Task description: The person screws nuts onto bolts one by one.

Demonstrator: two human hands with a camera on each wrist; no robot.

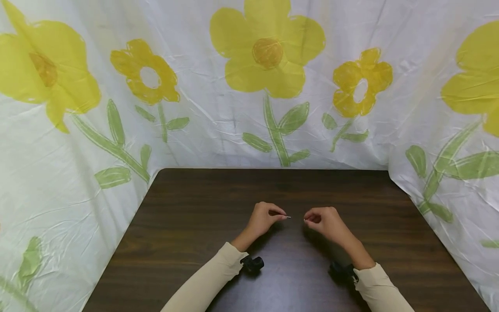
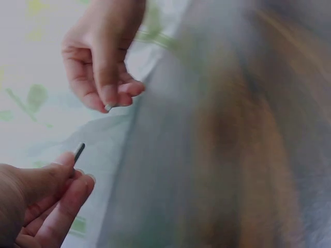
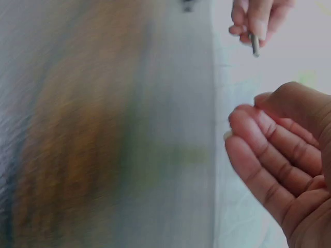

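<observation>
My left hand (image 1: pixel 262 218) is over the middle of the dark table, thumb and fingers pinching a thin metal screw (image 2: pixel 79 151). The screw's ridged grey end sticks out past the fingertips toward the other hand; the rest is hidden in the grip. Across a small gap, my right hand (image 1: pixel 326 222) has its thumb brought against the index finger. A tiny pale piece (image 2: pixel 108 107) shows at those fingertips in the left wrist view, too small to tell its kind. In the right wrist view the right hand's other fingers (image 3: pixel 253 165) are loosely bent.
The dark wood-grain table (image 1: pixel 175 195) spreads beneath both hands. A white curtain (image 1: pixel 202 143) with yellow flowers hangs behind it and along both sides. Small black cameras (image 1: pixel 252 264) are strapped at the cuffs of the cream sleeves (image 1: pixel 210 277).
</observation>
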